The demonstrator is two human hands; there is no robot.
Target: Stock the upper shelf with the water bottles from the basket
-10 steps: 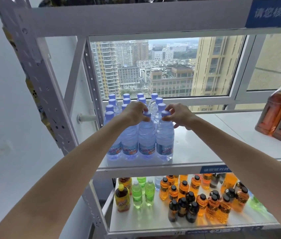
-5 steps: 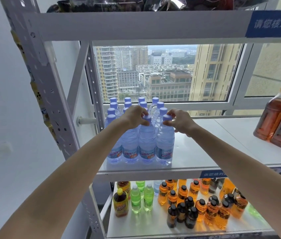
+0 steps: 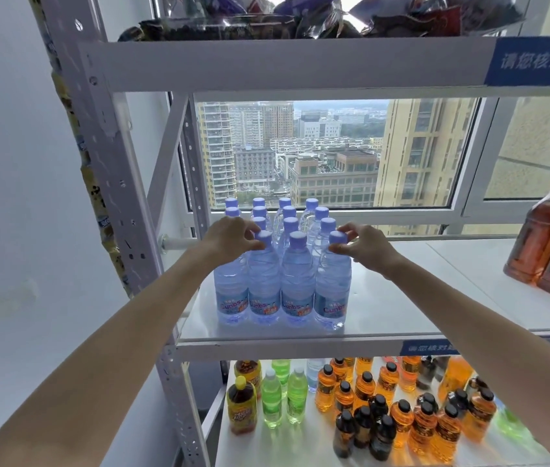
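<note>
With the left hand (image 3: 233, 239) pinching one front cap and the right hand (image 3: 366, 246) pinching another, the water bottles (image 3: 282, 284) stand on the upper shelf (image 3: 385, 308) (left end), so nudge both gently, keeping the front row straight.

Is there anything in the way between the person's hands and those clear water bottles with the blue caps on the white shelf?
Nothing visible. The left hand already pinches a front-row clear plastic water bottle with a blue cap, and the right hand pinches the rightmost front one.
</note>
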